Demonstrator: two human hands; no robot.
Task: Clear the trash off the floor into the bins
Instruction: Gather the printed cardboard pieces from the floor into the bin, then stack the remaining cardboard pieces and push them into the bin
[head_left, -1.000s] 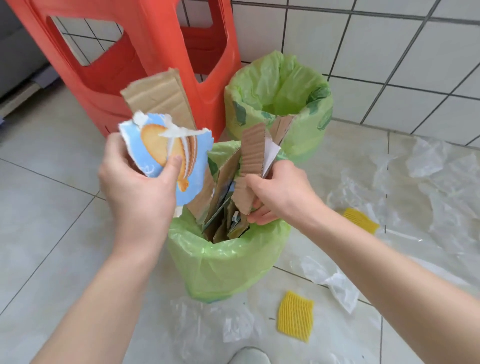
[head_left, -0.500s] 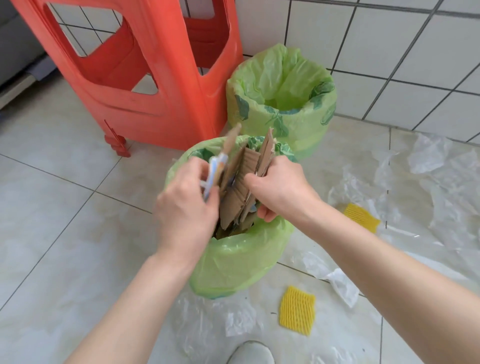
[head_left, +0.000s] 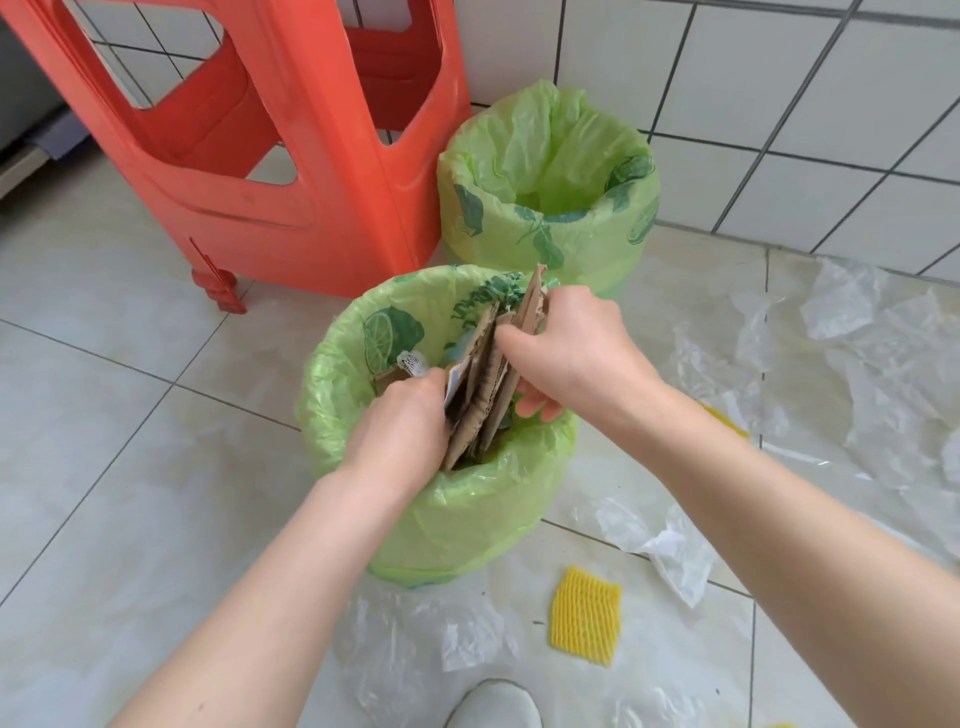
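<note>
Two bins lined with green bags stand on the tiled floor. The near bin (head_left: 467, 509) holds a bundle of upright cardboard pieces (head_left: 488, 384). My left hand (head_left: 400, 431) is down inside the near bin's mouth, gripping the cardboard and a blue printed paper scrap from the left. My right hand (head_left: 576, 353) grips the same bundle from the right. The far bin (head_left: 545, 228) looks empty from here. On the floor lie a yellow foam net (head_left: 586, 616), a second yellow foam net (head_left: 724, 421) partly behind my right arm, and clear plastic sheets (head_left: 857, 395).
A red plastic stool (head_left: 291, 156) stands left of the far bin, close behind the near one. A white tiled wall (head_left: 779, 104) runs along the back. More clear plastic film (head_left: 415, 639) lies in front of the near bin, beside my white shoe (head_left: 493, 704).
My left hand came down from chest height with the printed paper and cardboard and pushed them into the near bin. My right hand stayed on the bundle and sank a little.
</note>
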